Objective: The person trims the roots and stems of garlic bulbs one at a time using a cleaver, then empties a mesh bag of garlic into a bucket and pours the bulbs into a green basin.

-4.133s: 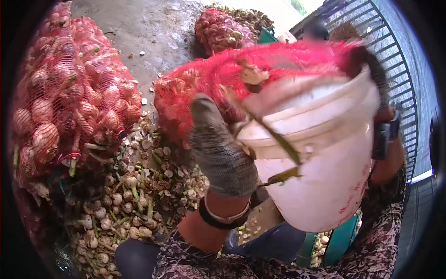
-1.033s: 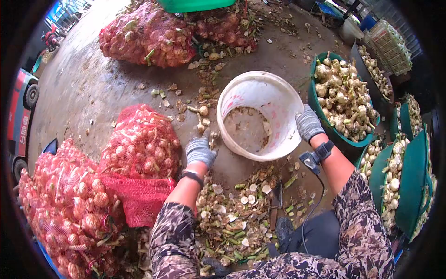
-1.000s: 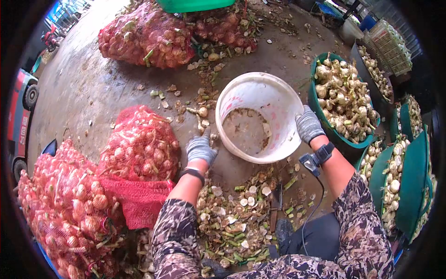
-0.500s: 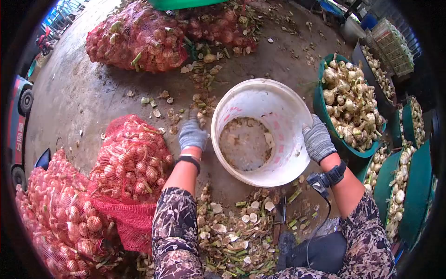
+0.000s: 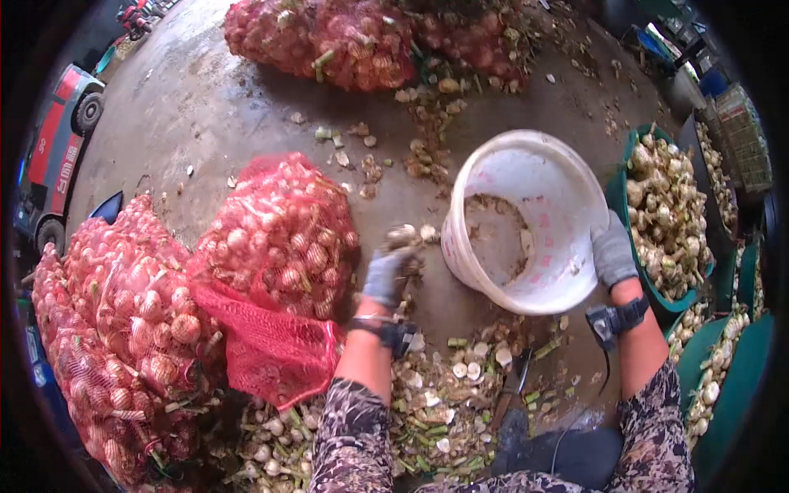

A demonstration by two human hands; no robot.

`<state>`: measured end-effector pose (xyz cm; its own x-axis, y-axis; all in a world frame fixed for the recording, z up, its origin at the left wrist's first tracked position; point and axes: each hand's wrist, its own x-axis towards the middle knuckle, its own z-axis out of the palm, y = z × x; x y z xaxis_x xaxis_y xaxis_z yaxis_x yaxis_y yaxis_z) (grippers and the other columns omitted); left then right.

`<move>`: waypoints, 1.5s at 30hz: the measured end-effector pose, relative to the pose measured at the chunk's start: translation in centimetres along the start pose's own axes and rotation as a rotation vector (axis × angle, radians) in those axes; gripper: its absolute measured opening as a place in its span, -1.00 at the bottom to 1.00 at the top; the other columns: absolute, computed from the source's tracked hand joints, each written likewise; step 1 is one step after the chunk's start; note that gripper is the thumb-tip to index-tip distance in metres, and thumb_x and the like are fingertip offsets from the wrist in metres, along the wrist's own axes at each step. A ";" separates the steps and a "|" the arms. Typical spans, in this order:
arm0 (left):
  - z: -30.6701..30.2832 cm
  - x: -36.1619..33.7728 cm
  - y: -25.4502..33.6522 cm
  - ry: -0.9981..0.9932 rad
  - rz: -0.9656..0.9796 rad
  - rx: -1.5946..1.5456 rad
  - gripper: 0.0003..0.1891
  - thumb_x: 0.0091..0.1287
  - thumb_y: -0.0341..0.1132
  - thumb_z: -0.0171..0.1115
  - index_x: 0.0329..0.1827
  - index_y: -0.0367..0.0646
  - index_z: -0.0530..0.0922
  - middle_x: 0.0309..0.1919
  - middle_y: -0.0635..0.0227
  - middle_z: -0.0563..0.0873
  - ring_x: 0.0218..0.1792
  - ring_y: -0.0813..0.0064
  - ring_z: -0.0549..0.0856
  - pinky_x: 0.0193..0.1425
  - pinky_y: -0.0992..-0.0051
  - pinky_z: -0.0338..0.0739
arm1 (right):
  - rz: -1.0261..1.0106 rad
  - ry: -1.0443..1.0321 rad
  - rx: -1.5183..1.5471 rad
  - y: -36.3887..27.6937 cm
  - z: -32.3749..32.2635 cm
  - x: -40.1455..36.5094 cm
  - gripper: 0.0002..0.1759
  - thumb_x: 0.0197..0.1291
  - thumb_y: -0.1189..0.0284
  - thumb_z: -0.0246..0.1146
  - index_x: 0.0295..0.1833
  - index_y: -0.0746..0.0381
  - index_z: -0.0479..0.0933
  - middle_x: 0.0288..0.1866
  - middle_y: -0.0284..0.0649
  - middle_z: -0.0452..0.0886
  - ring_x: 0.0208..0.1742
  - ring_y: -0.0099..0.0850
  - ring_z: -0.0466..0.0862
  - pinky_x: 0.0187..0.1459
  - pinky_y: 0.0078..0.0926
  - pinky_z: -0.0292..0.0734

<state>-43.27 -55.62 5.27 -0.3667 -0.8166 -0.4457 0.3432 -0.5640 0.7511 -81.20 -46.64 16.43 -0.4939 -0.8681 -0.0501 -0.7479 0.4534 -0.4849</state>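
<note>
A white plastic bucket stands tilted toward me on the floor, brown scraps and dirt at its bottom. My right hand, in a grey glove, grips its rim on the right. To the left of the bucket is my gloved left hand, blurred by motion. A brownish-white garlic piece shows right at its fingertips; I cannot tell whether the fingers hold it. Close left of that hand stands a red mesh sack of garlic, its loose mesh folded toward me.
More garlic sacks lie at the left and the back. Garlic fills a green tub on the right. Trimmings and a blade lie before me. A red vehicle stands far left.
My left hand has moved back toward me and away from the bucket's rim. My right hand keeps its grip. The view has turned left, so the scene sits farther right.
</note>
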 end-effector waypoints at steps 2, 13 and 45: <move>0.8 -5.2 1.0 -0.159 0.120 -0.526 -0.50 0.20 -0.26 0.29 0.22 0.00 0.39 -0.05 0.24 0.57 -0.28 0.44 0.55 -0.28 0.43 0.53 | -0.013 -0.016 -0.026 1.0 0.2 0.5 -0.66 0.29 0.36 0.10 0.10 0.32 0.44 -0.06 0.19 0.62 0.03 0.11 0.59 0.07 -0.09 0.50; 2.0 -21.1 1.3 -0.297 0.076 -0.696 -0.26 0.14 -0.25 0.30 0.45 0.01 0.27 0.27 0.11 0.48 0.02 0.15 0.63 -0.04 0.10 0.67 | 0.207 -0.141 0.040 -0.6 -1.5 0.2 -0.18 0.37 -0.22 -0.19 0.11 0.35 0.53 0.04 0.23 0.59 0.14 0.15 0.55 0.14 -0.07 0.46; -3.0 -33.2 -19.1 0.335 0.139 1.425 -0.40 0.03 -0.42 0.38 0.24 -0.12 0.51 0.14 0.01 0.44 -0.02 0.19 0.56 0.07 0.36 0.51 | -0.359 -0.578 -0.007 5.8 -1.1 -16.3 -0.58 0.32 0.12 0.12 0.02 0.23 0.58 -0.11 0.03 0.68 -0.02 -0.01 0.65 0.05 -0.18 0.53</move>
<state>-35.07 -18.16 4.28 -0.1211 -0.9547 -0.2716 -0.8384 -0.0482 0.5430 -77.99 -29.67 15.40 0.1004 -0.9325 -0.3469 -0.8247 0.1170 -0.5533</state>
